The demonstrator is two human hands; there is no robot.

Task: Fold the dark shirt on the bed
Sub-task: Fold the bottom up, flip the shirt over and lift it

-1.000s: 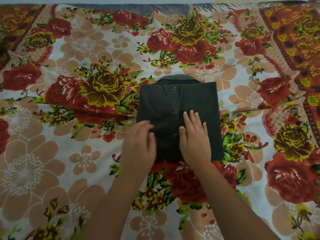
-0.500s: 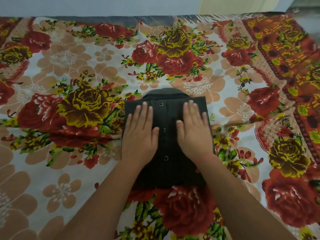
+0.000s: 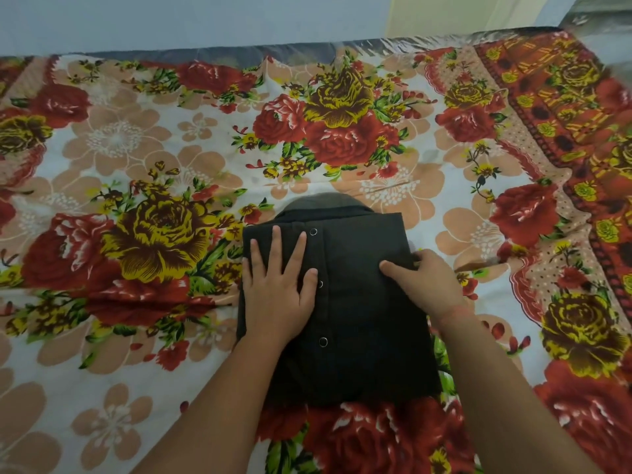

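Note:
The dark shirt [image 3: 359, 323] lies folded into a compact rectangle in the middle of the bed, collar at the far end and a row of snap buttons down its front. My left hand [image 3: 277, 292] lies flat on the shirt's left half with the fingers spread and straight. My right hand [image 3: 424, 282] is at the shirt's right edge, thumb on top and fingers curled over the edge of the fabric.
The bed is covered by a floral sheet [image 3: 143, 159] with red and yellow roses. A patterned red border [image 3: 561, 107] runs along its right side. A pale wall [image 3: 205, 18] stands behind the far edge of the bed.
Both hands slid up the shirt from its near end. The right hand then moved from lying flat on the shirt to gripping its right edge. The left hand stays flat.

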